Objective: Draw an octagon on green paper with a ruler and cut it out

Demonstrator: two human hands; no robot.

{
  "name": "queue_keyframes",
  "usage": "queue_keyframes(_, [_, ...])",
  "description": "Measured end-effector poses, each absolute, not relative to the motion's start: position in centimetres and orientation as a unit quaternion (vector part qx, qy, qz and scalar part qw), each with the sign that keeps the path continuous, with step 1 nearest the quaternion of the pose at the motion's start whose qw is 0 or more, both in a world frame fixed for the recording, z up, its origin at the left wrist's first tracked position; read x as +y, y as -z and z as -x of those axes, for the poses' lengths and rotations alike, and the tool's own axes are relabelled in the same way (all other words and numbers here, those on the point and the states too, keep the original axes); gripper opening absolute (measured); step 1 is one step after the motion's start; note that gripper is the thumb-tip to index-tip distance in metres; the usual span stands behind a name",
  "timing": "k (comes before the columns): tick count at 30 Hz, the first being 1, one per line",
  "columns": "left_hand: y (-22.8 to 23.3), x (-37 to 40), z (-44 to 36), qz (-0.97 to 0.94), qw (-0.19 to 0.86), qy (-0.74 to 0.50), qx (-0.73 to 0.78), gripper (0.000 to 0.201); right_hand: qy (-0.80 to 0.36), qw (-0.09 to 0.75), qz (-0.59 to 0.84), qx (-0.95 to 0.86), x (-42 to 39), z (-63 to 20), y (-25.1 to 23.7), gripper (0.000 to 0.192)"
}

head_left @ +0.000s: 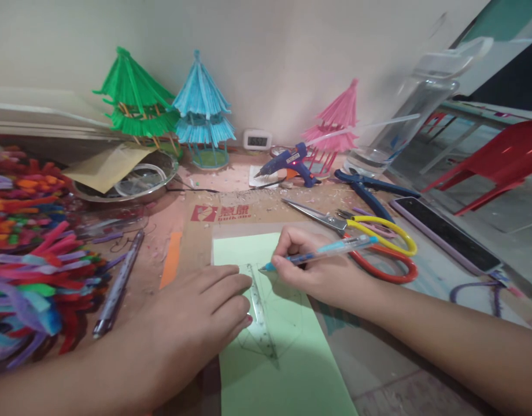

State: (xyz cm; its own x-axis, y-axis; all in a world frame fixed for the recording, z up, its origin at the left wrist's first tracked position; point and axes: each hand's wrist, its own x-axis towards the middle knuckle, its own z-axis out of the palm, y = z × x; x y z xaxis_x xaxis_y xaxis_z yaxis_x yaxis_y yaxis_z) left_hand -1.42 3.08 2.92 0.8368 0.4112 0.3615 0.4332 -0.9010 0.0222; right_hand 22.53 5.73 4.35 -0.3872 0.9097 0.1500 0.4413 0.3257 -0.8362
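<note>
Head view: my left hand (200,312) lies flat, fingers spread and released, pinning the clear ruler (259,309) onto the pale green paper (274,346), which sits on cardboard (231,214) mid-desk. My right hand (318,271) is clenched on the blue pen (318,254), tip at the ruler's top end. Judgement: the paper is thin, light and floppy, and will skid and crease; hold it by flat pressure. The ruler looks stiff and slick; press along its middle. Scissors (370,237) lie just beyond.

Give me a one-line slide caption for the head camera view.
Left hand pins a clear ruler on green paper while right hand draws along it with a blue pen.
</note>
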Motion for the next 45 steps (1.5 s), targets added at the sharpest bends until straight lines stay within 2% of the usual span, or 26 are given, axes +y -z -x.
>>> queue_keyframes(3, [-2.9,3.1,1.3,0.958,0.027,0.183,-0.22,0.023,-0.365,0.342,0.442,-0.745,5.6,-22.6,-4.2,0.015])
queue_keyframes(7, [-2.8,3.0,1.4,0.959,0.028,0.176,-0.223,0.023,-0.323,0.433,0.438,-0.719,5.5,-23.1,-3.8,0.007])
queue_keyframes(8, [-2.7,2.9,1.5,0.959,0.03,0.174,-0.222,0.023,-0.301,0.446,0.439,-0.72,5.6,-23.3,-3.7,0.01])
queue_keyframes(11, [-2.7,3.0,1.5,0.957,0.048,0.18,-0.221,0.026,-0.235,0.417,0.451,-0.753,6.3,-23.7,-3.4,0.016])
queue_keyframes(14, [-2.8,3.1,1.2,0.953,0.065,0.202,-0.217,0.032,-0.197,0.36,0.468,-0.783,7.1,-23.7,-2.8,0.011])
queue_keyframes(20, [-2.9,3.2,1.0,0.951,0.075,0.213,-0.211,0.037,-0.161,0.35,0.407,-0.828,7.4,-23.8,-2.1,0.017])
queue_keyframes(25, [-2.9,3.1,1.0,0.95,0.076,0.21,-0.218,0.035,-0.167,0.348,0.441,-0.81,7.2,-23.8,-2.5,0.02])
queue_keyframes(32, [-3.7,3.0,0.8,0.956,0.069,0.205,-0.2,0.04,-0.254,0.357,0.467,-0.768,7.2,-23.5,-2.9,0.015])
queue_keyframes(45, [-4.3,3.2,1.1,0.954,0.052,0.199,-0.219,0.043,-0.238,0.405,0.522,-0.712,6.1,-23.4,-3.2,0.012])
